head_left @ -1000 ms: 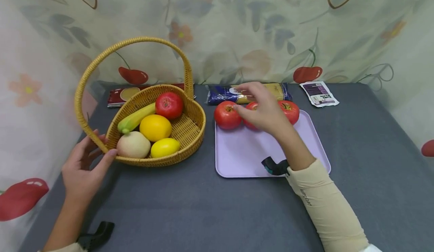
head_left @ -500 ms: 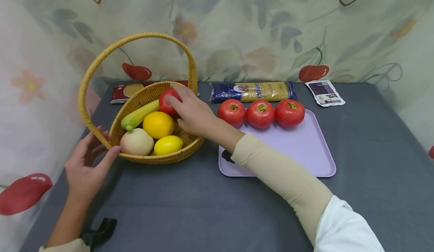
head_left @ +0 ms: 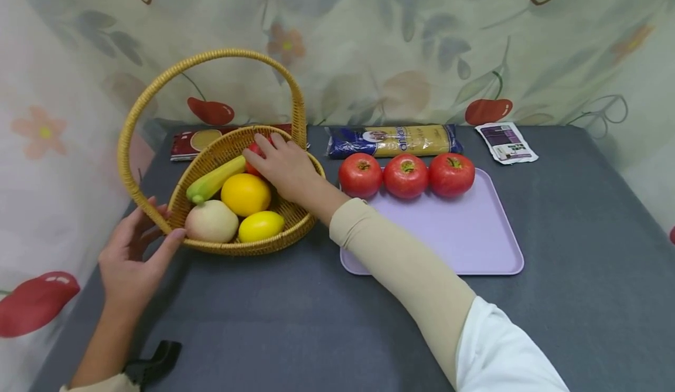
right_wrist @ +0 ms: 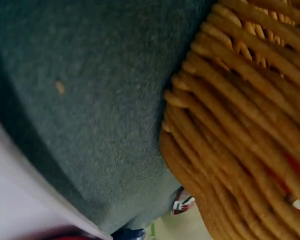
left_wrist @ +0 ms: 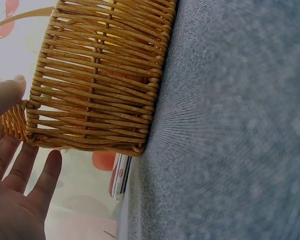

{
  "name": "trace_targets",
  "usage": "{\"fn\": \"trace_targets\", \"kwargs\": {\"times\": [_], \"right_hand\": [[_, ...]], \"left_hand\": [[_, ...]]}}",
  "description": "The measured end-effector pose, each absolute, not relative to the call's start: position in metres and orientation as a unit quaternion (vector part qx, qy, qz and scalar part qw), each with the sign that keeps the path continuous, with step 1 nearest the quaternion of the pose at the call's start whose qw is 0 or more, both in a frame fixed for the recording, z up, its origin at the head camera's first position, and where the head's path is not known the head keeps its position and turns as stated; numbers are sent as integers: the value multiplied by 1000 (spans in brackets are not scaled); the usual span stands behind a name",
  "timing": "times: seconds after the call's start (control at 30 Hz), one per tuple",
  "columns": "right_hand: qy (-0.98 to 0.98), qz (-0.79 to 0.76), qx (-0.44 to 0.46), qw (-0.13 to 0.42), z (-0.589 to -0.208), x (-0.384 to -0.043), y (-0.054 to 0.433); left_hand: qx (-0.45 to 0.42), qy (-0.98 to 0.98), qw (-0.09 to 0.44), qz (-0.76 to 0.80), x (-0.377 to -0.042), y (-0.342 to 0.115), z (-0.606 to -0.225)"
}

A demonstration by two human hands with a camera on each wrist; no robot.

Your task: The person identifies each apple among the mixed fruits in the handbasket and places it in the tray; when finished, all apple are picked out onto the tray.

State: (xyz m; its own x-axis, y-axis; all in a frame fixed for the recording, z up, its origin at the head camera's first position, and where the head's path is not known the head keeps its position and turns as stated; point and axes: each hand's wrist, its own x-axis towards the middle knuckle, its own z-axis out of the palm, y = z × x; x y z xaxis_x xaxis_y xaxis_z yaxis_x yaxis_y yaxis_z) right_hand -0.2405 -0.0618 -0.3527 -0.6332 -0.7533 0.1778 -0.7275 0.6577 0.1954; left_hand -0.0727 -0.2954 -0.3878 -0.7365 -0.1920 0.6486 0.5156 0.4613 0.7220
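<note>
In the head view my left hand (head_left: 129,260) holds the wicker basket (head_left: 184,190) at the base of its tall handle, thumb at the rim and fingers behind. The left wrist view shows the same hand beside the basket's woven wall (left_wrist: 95,80). My right hand (head_left: 287,169) reaches into the basket, fingers curled over a round red fruit (head_left: 251,169) that they mostly cover. Around it in the basket lie a green zucchini (head_left: 216,181), an orange-yellow fruit (head_left: 246,194), a lemon (head_left: 261,226) and a pale peach (head_left: 212,221).
Three tomatoes (head_left: 405,176) stand in a row along the far side of a lilac tray (head_left: 448,239). Behind them lies a pasta packet (head_left: 416,140), with a white and purple sachet (head_left: 506,143) to its right. A red packet (head_left: 184,146) lies behind the basket.
My right hand has moved left from above the tomatoes into the basket and taken hold of the red fruit. My left hand has stayed at the basket's handle base.
</note>
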Motion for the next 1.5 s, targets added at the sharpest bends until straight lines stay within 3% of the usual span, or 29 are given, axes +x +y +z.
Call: {"fn": "trace_targets", "kwargs": {"times": [0.13,0.2,0.4,0.47,0.73,0.83,1.03,1.2,1.5], "right_hand": [[-897,-13,404,179,-352,-241,-60],[-897,-1,403,181,-351,-242,-60],[-904,-63,413,91,-352,-245,-66],[-901,-76,419,84,-353,-246,-68],[-882,-47,412,222,-353,-249,-68],[-885,5,398,241,-350,-248,-65],[-891,138,380,206,-343,-246,-56],[-838,265,443,175,-344,-245,-53],[-789,316,495,180,-348,-241,-51]], "left_hand": [[-103,-781,348,-509,-72,-294,-387],[-106,-777,351,-511,-74,-298,-390],[-112,-775,352,-512,-72,-297,-387],[-111,-777,352,-510,-71,-296,-387],[-112,-780,351,-506,-73,-298,-389],[-113,-778,352,-508,-74,-299,-390],[-110,-779,350,-509,-74,-298,-390],[-105,-784,348,-504,-72,-295,-388],[-108,-777,346,-514,-69,-288,-380]]}}
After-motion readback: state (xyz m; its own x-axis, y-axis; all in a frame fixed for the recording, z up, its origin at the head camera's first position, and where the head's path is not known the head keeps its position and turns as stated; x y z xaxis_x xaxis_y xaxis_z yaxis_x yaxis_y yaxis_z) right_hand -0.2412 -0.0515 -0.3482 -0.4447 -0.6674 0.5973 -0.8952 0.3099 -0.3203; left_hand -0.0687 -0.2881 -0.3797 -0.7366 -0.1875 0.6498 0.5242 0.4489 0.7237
